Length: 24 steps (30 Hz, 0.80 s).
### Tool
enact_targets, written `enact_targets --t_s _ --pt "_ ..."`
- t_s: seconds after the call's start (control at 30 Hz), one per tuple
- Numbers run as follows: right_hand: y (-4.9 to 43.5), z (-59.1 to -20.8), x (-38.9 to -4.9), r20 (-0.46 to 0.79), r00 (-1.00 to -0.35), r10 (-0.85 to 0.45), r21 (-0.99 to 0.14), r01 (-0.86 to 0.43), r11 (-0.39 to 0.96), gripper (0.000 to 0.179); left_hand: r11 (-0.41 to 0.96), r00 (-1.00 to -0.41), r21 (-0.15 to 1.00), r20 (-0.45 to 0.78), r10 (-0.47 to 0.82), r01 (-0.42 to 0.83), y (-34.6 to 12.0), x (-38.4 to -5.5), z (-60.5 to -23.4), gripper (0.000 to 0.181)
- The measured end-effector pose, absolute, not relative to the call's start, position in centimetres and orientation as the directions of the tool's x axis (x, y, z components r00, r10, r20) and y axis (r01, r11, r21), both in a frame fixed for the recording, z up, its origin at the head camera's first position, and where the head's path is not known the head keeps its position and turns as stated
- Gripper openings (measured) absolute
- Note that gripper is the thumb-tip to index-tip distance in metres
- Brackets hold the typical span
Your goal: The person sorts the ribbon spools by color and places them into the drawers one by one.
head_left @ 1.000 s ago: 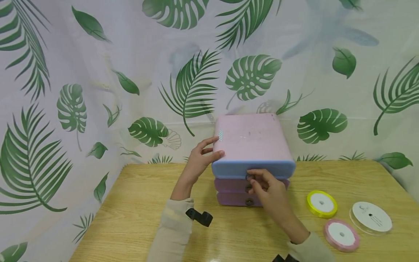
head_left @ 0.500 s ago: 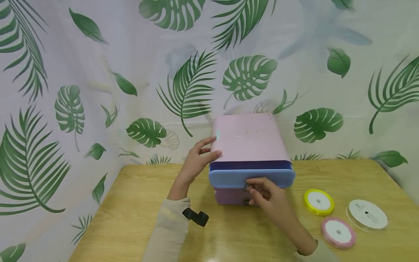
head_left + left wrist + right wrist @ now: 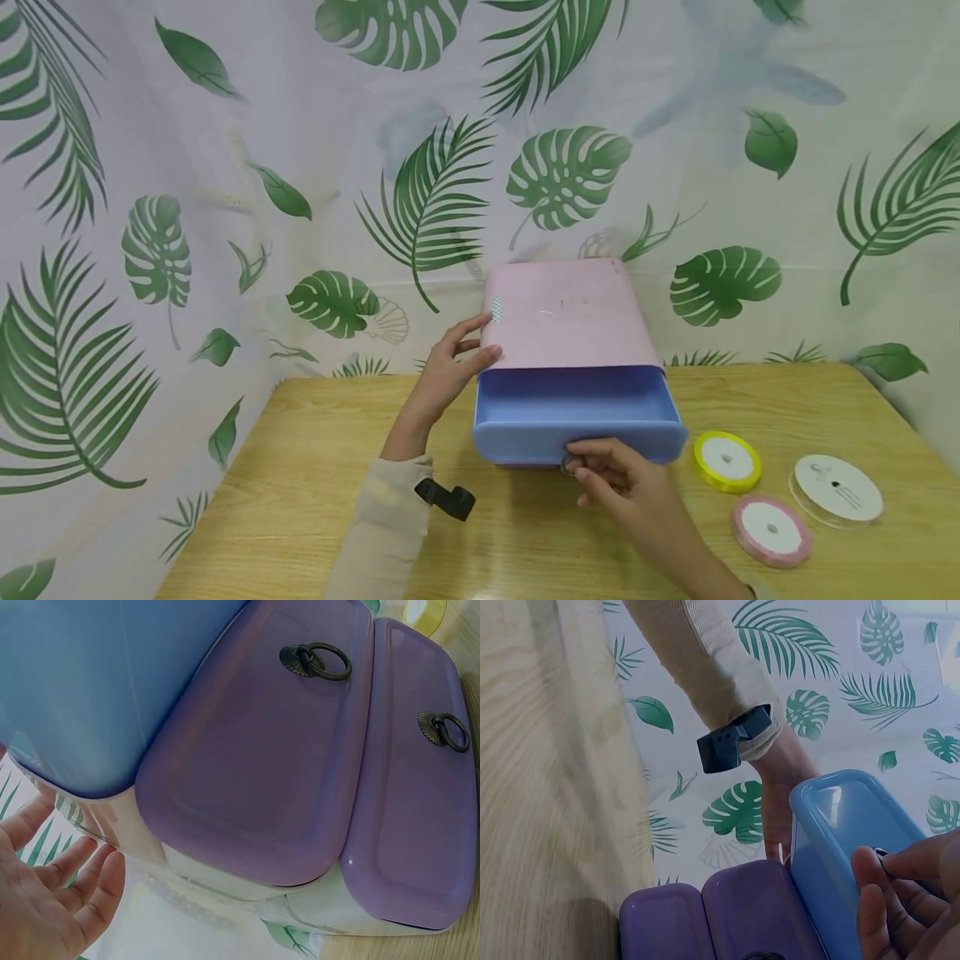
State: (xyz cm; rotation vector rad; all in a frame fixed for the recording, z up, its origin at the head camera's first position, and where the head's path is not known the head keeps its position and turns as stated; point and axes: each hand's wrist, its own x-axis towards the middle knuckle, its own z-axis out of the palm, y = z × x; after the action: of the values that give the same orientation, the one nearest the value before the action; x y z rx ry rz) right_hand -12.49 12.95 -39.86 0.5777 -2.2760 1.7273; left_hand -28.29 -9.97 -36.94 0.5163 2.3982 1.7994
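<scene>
A small pink cabinet (image 3: pixel 562 317) stands on the wooden table with its top blue drawer (image 3: pixel 517 443) pulled out; the part of the drawer that shows is bare inside. My right hand (image 3: pixel 626 487) pinches the metal ring pull (image 3: pixel 567 467) on the drawer front between thumb and forefinger. At the cabinet's upper left edge, my left hand (image 3: pixel 444 382) rests with thumb and fingertips against it, fingers loosely extended. Below, two purple drawers (image 3: pixel 255 765) are closed in the left wrist view, each with a bronze ring pull (image 3: pixel 326 661). In the head view the blue drawer mostly covers them.
Right of the cabinet lie a yellow ribbon spool (image 3: pixel 727 460), a pink ribbon spool (image 3: pixel 771 530) and a white-faced spool (image 3: pixel 836 490). A leaf-printed cloth (image 3: pixel 420 200) hangs behind the table (image 3: pixel 322 467) and along its left side.
The blue drawer, closed a second ago, has slid out toward me, with my right hand drawing back on its ring. My left hand stays at the cabinet's left edge.
</scene>
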Motion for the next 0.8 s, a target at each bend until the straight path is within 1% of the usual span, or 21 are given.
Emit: enact_targets --t_s 0.13,0.37,0.5,0.63,0.8 --pt "12.8 -39.9 -11.5 0.386 -0.905 -0.180 -0.875 -0.421 0.240 0.022 0.240 -0.939 0.949 0.121 0.321 0.205 -10.0 -28.2 -36.9 0.057" --pt "12.7 -40.3 -10.1 0.295 -0.937 -0.187 -0.898 -0.338 0.281 0.023 0.238 -0.942 0.950 0.124 0.311 0.203 -10.1 -28.0 -36.8 0.057" --pt "12.8 -40.6 -9.7 0.311 -0.925 -0.217 -0.894 -0.363 0.265 0.024 0.237 -0.941 0.949 0.128 0.312 0.208 -10.1 -27.8 -36.9 0.058" --pt "12.9 -41.1 -9.7 0.360 -0.903 -0.235 -0.887 -0.409 0.213 0.023 0.232 -0.940 0.950 0.129 0.316 0.208 -10.1 -27.8 -36.9 0.057" --pt "13.2 -41.7 -9.8 0.415 -0.878 -0.239 -0.869 -0.460 0.181 0.023 0.222 -0.934 0.951 0.134 0.331 0.215 -10.0 -27.9 -36.9 0.058"
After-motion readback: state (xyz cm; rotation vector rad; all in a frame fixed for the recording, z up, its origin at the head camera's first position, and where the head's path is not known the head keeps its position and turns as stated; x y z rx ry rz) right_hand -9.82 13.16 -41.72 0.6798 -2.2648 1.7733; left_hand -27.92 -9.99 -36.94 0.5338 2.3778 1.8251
